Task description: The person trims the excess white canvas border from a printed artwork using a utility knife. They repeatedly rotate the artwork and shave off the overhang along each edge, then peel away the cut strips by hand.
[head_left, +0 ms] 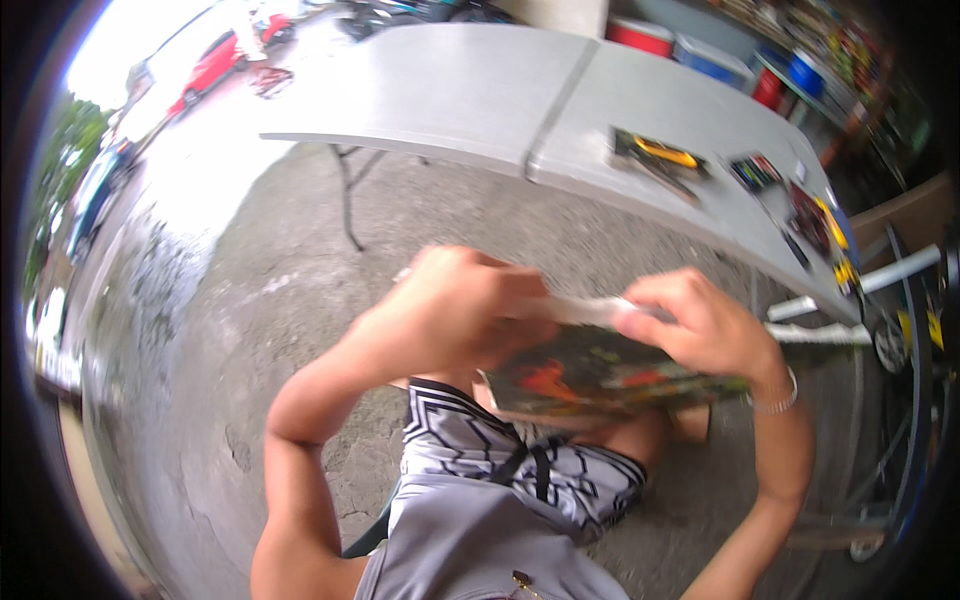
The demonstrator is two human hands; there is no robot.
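Observation:
A painted canvas (640, 385), dark with red, orange and green patches, lies across my lap and reaches out past my right wrist. Along its far side runs a pale whitish edge strip (585, 311). My left hand (475, 305), smeared by motion, is closed around the left part of this strip, and its fingertips are hidden. On the same strip, a short way to the right, my right hand (695, 325) pinches between thumb and fingers. Blur hides whether the strip is part of the canvas or separate from it.
Ahead stands a grey folding table (450, 85). On its right half lie a yellow-and-black utility knife (665, 152), a small dark packet (755, 171), a screwdriver (795, 248) and other yellow-handled tools. Bins (712, 60) stand behind it, and a metal frame with wheels (888, 345) at the right.

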